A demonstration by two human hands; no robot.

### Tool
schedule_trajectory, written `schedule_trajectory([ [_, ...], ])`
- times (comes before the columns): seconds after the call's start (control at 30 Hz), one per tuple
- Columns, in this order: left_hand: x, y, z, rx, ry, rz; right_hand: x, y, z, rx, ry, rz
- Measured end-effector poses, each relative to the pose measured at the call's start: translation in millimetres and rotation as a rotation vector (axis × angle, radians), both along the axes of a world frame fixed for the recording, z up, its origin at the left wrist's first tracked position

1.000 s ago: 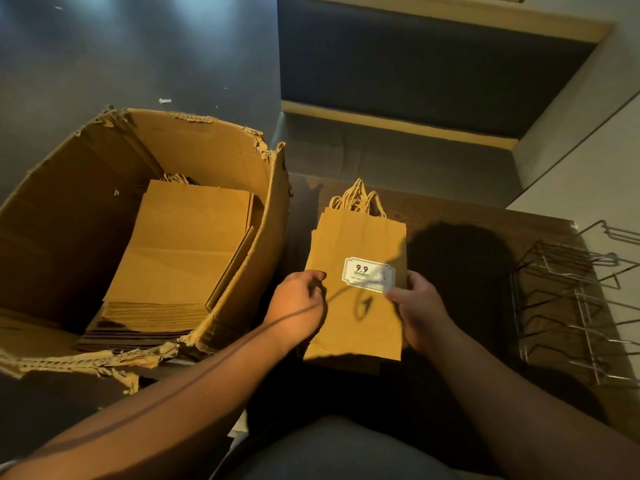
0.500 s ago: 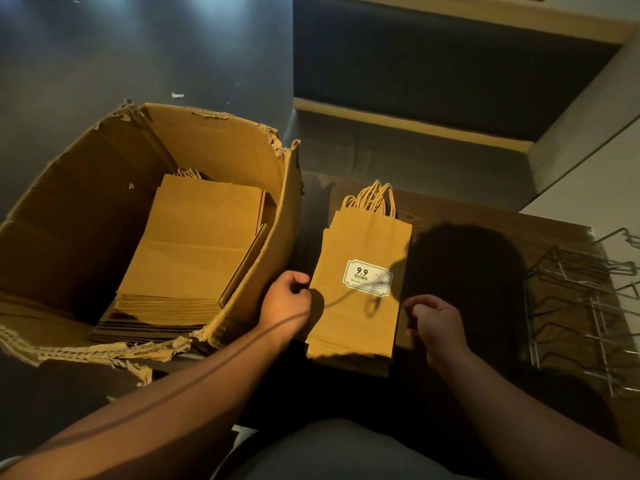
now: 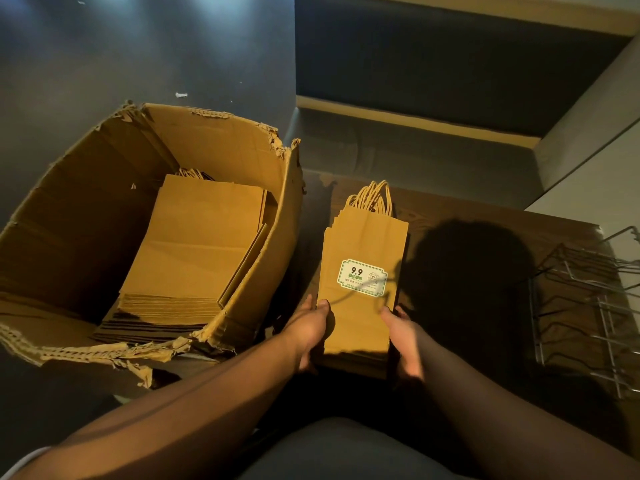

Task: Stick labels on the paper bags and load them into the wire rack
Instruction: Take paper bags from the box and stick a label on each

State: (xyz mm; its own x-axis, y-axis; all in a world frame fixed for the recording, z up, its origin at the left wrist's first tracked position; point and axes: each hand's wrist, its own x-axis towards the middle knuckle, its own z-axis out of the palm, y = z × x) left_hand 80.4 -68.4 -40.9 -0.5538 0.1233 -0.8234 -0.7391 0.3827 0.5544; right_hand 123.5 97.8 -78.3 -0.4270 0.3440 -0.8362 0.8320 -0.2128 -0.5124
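Brown labelled bag (image 3: 363, 254) is lying on the counter (image 3: 485, 216), long axis pointing away, both hands' grips clasping its near end, left hand (image 3: 308, 329) and right hand (image 3: 403, 337) flanking it, rack (image 3: 588, 306) waiting rightward.

**Labelled bag stack held at both sides**

A small stack of paper bags (image 3: 363, 258) is gripped low down by the left hand (image 3: 309, 332) and right hand (image 3: 403, 336) on the bench (image 3: 485, 341). A white label (image 3: 362, 277) is stuck on top. More bags (image 3: 197, 244) are piled in a torn cardboard box (image 3: 104, 188); a wire rack (image 3: 588, 306) is seen at right.
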Motion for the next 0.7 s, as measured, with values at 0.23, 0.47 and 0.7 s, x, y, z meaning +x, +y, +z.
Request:
schedule_trajectory([
  [0.23, 7, -2, -5, -0.061, 0.045, 0.021, 9, -1, -10, 0.012, 0.096, 0.112],
  [0.47, 6, 0, 15, -0.06, 0.114, -0.089, -2, -5, 18, 0.006, -0.009, 0.063],
  [0.7, 2, -17, 70, 0.052, 0.598, -0.244, -16, -11, 74, 0.429, 0.257, 0.253],
])
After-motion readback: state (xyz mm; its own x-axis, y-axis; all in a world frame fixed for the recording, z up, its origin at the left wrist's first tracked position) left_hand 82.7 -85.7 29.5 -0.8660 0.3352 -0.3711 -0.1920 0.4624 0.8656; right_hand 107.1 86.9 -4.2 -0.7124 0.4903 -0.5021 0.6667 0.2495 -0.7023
